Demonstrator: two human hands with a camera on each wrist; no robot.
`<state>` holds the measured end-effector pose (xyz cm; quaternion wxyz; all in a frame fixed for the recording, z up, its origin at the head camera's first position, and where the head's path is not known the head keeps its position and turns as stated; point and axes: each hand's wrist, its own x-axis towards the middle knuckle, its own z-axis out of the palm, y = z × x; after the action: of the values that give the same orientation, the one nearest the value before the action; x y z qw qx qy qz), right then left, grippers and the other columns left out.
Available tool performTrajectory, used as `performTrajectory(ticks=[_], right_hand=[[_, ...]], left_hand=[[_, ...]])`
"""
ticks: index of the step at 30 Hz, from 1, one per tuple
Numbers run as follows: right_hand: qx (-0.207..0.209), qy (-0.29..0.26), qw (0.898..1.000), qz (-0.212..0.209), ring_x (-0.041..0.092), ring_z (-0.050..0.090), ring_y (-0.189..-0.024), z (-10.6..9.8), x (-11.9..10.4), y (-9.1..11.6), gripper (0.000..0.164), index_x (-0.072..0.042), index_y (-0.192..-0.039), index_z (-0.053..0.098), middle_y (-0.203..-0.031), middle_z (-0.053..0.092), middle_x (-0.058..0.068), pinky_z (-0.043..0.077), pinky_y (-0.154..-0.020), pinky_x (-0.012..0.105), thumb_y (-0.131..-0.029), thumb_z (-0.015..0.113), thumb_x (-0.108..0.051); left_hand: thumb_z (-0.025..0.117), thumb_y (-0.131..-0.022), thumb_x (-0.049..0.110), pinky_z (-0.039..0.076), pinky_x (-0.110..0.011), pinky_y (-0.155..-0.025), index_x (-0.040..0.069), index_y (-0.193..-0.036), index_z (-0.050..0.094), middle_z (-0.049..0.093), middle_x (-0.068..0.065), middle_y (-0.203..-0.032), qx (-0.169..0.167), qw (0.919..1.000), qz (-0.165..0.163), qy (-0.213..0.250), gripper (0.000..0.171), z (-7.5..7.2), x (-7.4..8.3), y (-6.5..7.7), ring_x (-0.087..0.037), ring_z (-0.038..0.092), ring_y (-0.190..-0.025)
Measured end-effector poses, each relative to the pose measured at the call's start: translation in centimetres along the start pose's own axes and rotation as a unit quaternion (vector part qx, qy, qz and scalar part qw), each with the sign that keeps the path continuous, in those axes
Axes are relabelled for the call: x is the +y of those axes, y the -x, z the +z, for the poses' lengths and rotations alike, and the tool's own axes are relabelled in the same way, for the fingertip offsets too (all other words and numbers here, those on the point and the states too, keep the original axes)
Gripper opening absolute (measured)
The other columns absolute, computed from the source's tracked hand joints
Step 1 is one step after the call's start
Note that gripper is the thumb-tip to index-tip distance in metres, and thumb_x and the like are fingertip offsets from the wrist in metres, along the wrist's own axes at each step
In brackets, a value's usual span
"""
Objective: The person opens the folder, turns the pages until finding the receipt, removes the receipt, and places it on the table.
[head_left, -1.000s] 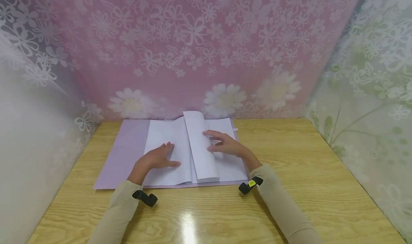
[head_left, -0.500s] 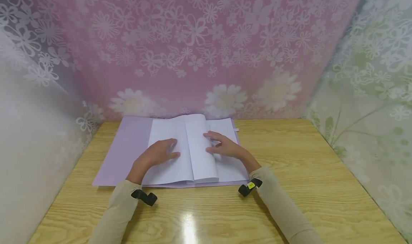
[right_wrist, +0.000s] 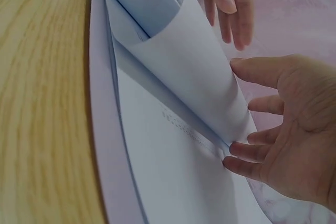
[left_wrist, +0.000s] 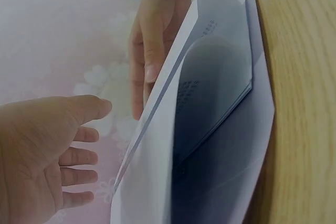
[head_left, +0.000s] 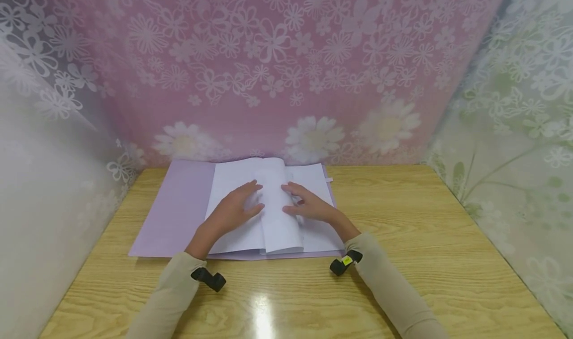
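Note:
A lilac folder lies spread on the table with white paper sheets inside. In the middle some sheets bulge up in a curved fold. My left hand is over the left-hand sheets, its fingertips near the fold; in the left wrist view its fingers look relaxed and hold nothing. On the other side my right hand has its fingers spread against the right side of the fold, and in the right wrist view the fingertips touch the paper. Small print shows on the sheet beneath.
The wooden table carries the folder near its back edge. Behind rises a pink flowered backdrop, with patterned sheets at both sides. A small pale tab sticks out at the folder's right edge.
My left hand has lifted off the left sheets and moved right and away from me, nearer the fold. The left sheets' outer edge has shifted right. My right hand has barely moved.

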<state>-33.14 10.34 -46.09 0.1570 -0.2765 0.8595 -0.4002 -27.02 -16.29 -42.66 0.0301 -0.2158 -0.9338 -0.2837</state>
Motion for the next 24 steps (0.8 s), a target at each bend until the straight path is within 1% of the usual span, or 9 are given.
performTrajectory(ticks=[2, 4, 9, 13, 20, 24], right_hand=[[0.002, 0.004, 1.0, 0.004, 0.031, 0.015, -0.16, 0.2, 0.0, -0.1, 0.073, -0.017, -0.161, 0.034, -0.172, 0.013, 0.012, 0.037, -0.12, 0.051, -0.099, 0.067, -0.035], [0.004, 0.007, 1.0, 0.002, 0.033, 0.014, -0.159, 0.3, -0.2, -0.1, 0.073, -0.017, -0.161, 0.033, -0.172, 0.011, 0.014, 0.037, -0.12, 0.051, -0.099, 0.067, -0.037], [0.006, 0.01, 1.0, 0.001, 0.035, 0.013, -0.159, 0.7, -0.4, -0.1, 0.073, -0.017, -0.162, 0.031, -0.172, 0.01, 0.014, 0.036, -0.121, 0.051, -0.1, 0.065, -0.038], [0.006, 0.015, 1.0, 0.008, 0.032, 0.014, -0.16, 0.9, -0.7, -0.1, 0.073, -0.018, -0.162, 0.031, -0.173, 0.01, 0.012, 0.036, -0.121, 0.049, -0.1, 0.064, -0.038], [0.01, 0.009, 1.0, -0.007, 0.034, 0.017, -0.159, 1.1, -1.4, 0.2, 0.071, -0.015, -0.161, 0.032, -0.172, 0.014, 0.015, 0.039, -0.119, 0.051, -0.101, 0.064, -0.034], [0.012, 0.006, 1.0, -0.017, 0.035, 0.019, -0.158, 1.2, -1.4, 0.2, 0.07, -0.014, -0.161, 0.033, -0.171, 0.016, 0.016, 0.04, -0.118, 0.051, -0.101, 0.063, -0.033]], left_hand=[[0.064, -0.101, 0.035, 0.034, -0.057, -0.121, 0.009, -0.152, 0.048, 0.036, -0.014, -0.164, -0.011, 0.9999, 0.004, -0.003, 0.059, 0.3, 0.3, 0.0, -0.035, 0.033, -0.153], [0.062, -0.102, 0.039, 0.032, -0.058, -0.121, 0.012, -0.155, 0.044, 0.033, -0.011, -0.166, -0.029, 0.9995, 0.002, -0.01, 0.062, 0.7, 0.3, -0.1, -0.034, 0.028, -0.155], [0.06, -0.102, 0.046, 0.03, -0.059, -0.122, 0.014, -0.158, 0.04, 0.029, -0.01, -0.168, -0.056, 0.998, -0.001, -0.03, 0.067, 1.4, 0.3, -0.1, -0.034, 0.025, -0.156], [0.06, -0.101, 0.047, 0.029, -0.06, -0.122, 0.012, -0.157, 0.041, 0.03, -0.012, -0.167, -0.062, 0.9976, -0.003, -0.031, 0.069, 1.5, 0.3, 0.0, -0.036, 0.024, -0.156], [0.059, -0.101, 0.051, 0.029, -0.059, -0.122, 0.011, -0.157, 0.04, 0.03, -0.016, -0.166, -0.066, 0.9973, -0.009, -0.032, 0.072, 1.7, 0.0, 0.1, -0.039, 0.024, -0.156], [0.058, -0.1, 0.054, 0.028, -0.06, -0.122, 0.01, -0.159, 0.037, 0.028, -0.019, -0.167, -0.068, 0.9969, -0.02, -0.035, 0.076, 1.8, -0.2, 0.0, -0.04, 0.023, -0.156]])
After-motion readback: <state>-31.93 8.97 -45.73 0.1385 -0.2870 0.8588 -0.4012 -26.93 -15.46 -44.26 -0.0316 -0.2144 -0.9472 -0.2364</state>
